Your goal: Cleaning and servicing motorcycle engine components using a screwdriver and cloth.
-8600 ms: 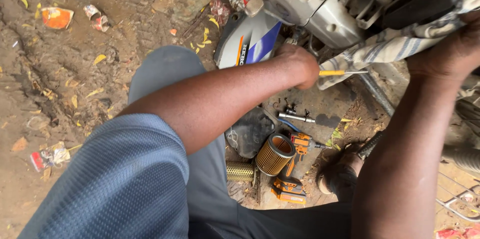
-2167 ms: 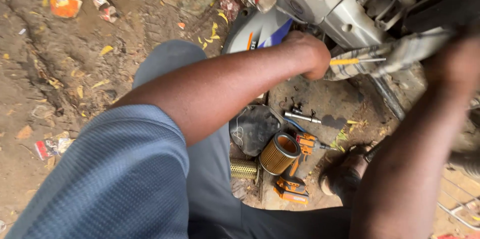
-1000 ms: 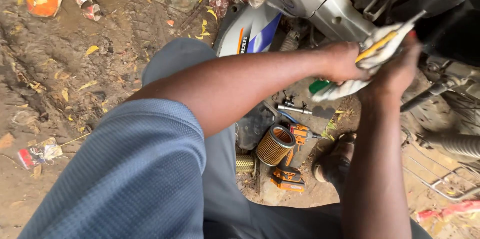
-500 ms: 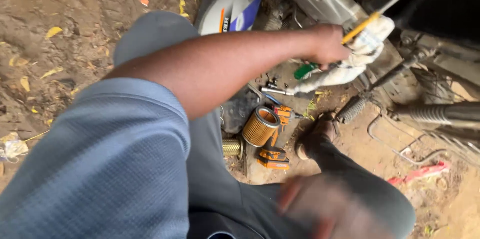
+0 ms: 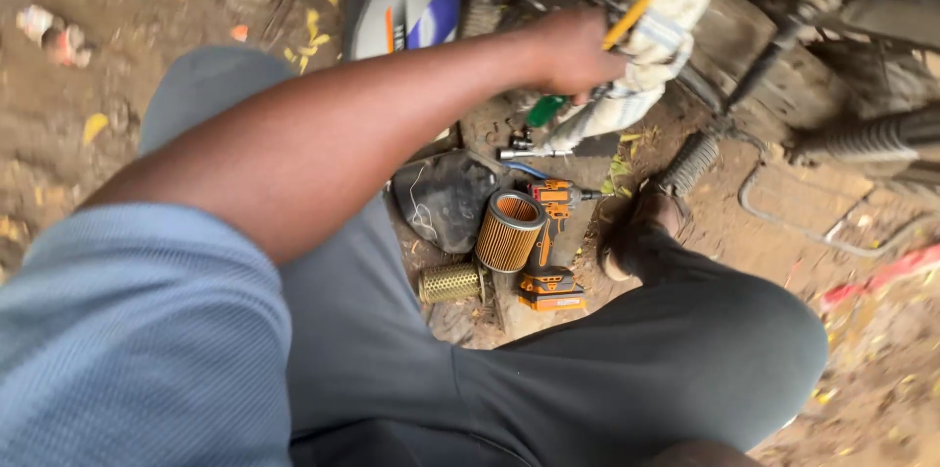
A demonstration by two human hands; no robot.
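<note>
My left hand (image 5: 573,51) reaches across to the motorcycle's underside (image 5: 744,46) at the top of the head view. It is closed around a yellow-handled screwdriver (image 5: 636,7) and presses against a whitish striped rag (image 5: 651,61) that hangs down from it. A green-handled tool (image 5: 543,110) shows just below the hand. My right hand is out of sight. My grey-trousered knees (image 5: 685,350) fill the lower part of the view.
On the dirt between my legs lie a ribbed cylindrical air filter (image 5: 509,230), an orange power drill (image 5: 548,247), a small brass mesh cylinder (image 5: 450,283), a black cover (image 5: 446,198) and a socket wrench (image 5: 529,152). A white-and-blue body panel (image 5: 411,2) stands behind; a coil spring (image 5: 690,162) is right.
My right hand let go of the rag, dropped down and left the view. My left hand stays at the motorcycle with the screwdriver and rag. The view has tipped lower.
</note>
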